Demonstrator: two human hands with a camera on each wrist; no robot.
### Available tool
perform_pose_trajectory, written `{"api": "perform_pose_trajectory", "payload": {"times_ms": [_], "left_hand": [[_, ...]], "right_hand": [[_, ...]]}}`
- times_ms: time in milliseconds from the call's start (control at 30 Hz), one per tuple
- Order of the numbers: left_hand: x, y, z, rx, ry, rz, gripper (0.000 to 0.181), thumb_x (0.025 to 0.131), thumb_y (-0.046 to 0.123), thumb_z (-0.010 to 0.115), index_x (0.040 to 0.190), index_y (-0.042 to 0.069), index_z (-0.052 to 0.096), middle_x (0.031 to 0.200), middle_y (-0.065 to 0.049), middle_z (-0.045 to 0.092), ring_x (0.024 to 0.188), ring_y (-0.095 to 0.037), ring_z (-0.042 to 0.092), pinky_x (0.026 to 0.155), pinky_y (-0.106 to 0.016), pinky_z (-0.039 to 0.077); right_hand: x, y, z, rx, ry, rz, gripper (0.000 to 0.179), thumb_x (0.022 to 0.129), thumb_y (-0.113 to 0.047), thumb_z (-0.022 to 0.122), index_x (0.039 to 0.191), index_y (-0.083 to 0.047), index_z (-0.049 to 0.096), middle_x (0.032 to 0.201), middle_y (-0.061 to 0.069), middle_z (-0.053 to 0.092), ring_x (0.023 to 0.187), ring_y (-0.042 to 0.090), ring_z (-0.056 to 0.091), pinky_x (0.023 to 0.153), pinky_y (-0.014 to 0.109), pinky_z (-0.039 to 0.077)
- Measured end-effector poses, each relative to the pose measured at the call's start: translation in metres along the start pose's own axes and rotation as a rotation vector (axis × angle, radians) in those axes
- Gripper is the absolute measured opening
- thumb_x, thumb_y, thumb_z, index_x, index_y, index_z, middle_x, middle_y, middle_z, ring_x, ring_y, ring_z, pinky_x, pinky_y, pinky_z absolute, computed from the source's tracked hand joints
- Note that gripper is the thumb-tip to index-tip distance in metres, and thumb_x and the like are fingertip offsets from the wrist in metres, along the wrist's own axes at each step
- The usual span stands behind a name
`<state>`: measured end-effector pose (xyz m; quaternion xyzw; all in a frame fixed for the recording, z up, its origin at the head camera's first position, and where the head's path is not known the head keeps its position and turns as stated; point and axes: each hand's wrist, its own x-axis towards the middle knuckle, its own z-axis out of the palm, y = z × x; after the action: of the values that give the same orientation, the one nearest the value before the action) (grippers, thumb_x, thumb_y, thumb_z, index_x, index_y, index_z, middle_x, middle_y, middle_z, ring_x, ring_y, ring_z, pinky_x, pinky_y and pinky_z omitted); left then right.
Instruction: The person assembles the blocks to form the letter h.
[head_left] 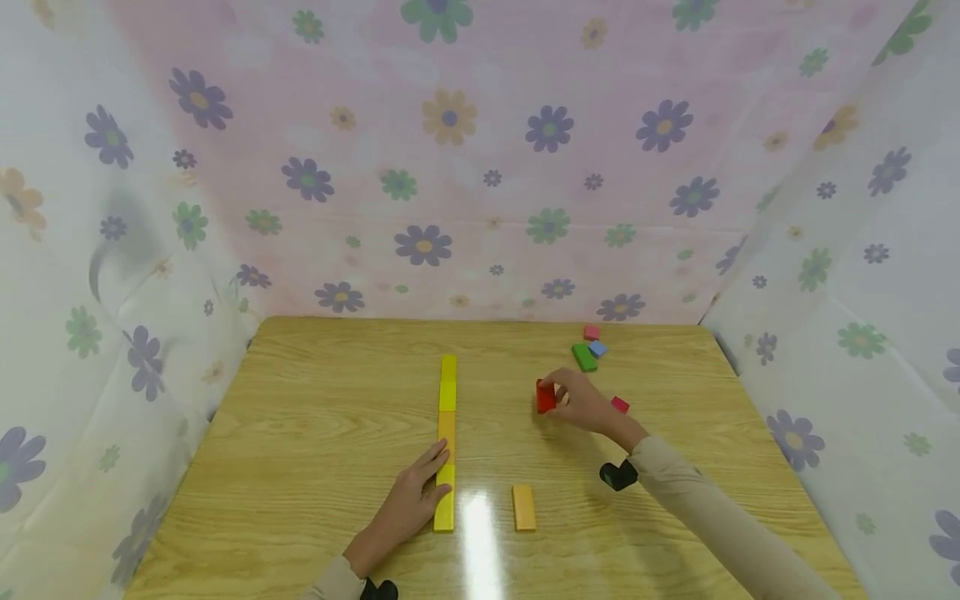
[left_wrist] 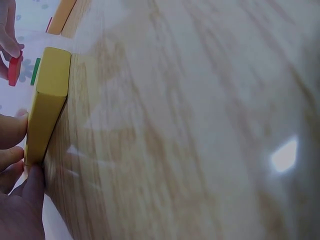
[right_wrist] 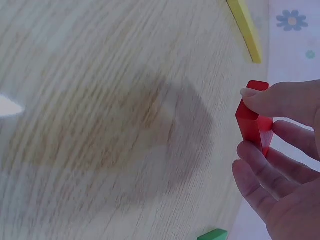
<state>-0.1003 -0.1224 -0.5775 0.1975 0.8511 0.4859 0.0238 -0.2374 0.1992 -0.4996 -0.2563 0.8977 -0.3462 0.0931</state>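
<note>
A straight row of yellow and orange blocks runs away from me on the wooden table; its nearest piece is a yellow block [head_left: 444, 512]. My left hand [head_left: 408, 500] rests along the row's left side, its fingertips on the orange block [head_left: 447, 427] and its thumb on the near yellow one. In the left wrist view the same fingers touch the yellow block [left_wrist: 47, 95]. Right of the row, my right hand [head_left: 588, 402] pinches a red block [head_left: 545, 397] between thumb and fingers. The right wrist view shows this red block [right_wrist: 254, 120] held tilted, its thumb on one face.
A loose orange block [head_left: 524, 508] lies right of the row. Toward the back right are a green block [head_left: 584, 357], a blue block [head_left: 597, 348] and a pink block [head_left: 592, 332]. Another red block [head_left: 620, 404] shows behind my right wrist. Flowered cloth [head_left: 495, 200] surrounds the table.
</note>
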Motion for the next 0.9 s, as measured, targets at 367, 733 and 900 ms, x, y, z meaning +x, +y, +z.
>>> {"api": "perform_pose_trajectory", "payload": {"times_ms": [367,733,900], "left_hand": [[0.000,-0.003,0.002,0.002,-0.005,0.002,0.054,0.094,0.014,0.059,0.141,-0.004,0.039,0.152,-0.011,0.028,0.137,-0.029,0.029,0.104,-0.045,0.035],[0.000,0.001,0.001,-0.005,-0.004,-0.006,0.054,0.094,0.012,0.060,0.141,-0.004,0.039,0.152,-0.011,0.028,0.137,-0.029,0.029,0.104,-0.044,0.035],[0.000,0.002,0.001,-0.003,-0.010,-0.010,0.054,0.094,0.013,0.060,0.141,-0.004,0.039,0.152,-0.011,0.028,0.137,-0.029,0.028,0.104,-0.045,0.035]], "right_hand": [[-0.009,-0.016,0.011,-0.004,-0.069,-0.069,0.038,0.079,-0.001,0.073,0.114,0.002,0.060,0.117,0.014,0.055,0.082,0.026,0.056,0.061,0.025,0.051],[-0.017,-0.026,0.021,-0.018,-0.134,-0.105,0.037,0.079,-0.003,0.073,0.114,0.000,0.060,0.117,0.011,0.055,0.082,0.021,0.055,0.064,0.026,0.050],[-0.020,-0.033,0.023,-0.010,-0.155,-0.106,0.038,0.080,-0.004,0.074,0.115,0.001,0.060,0.117,0.011,0.055,0.083,0.022,0.056,0.065,0.026,0.050]]}}
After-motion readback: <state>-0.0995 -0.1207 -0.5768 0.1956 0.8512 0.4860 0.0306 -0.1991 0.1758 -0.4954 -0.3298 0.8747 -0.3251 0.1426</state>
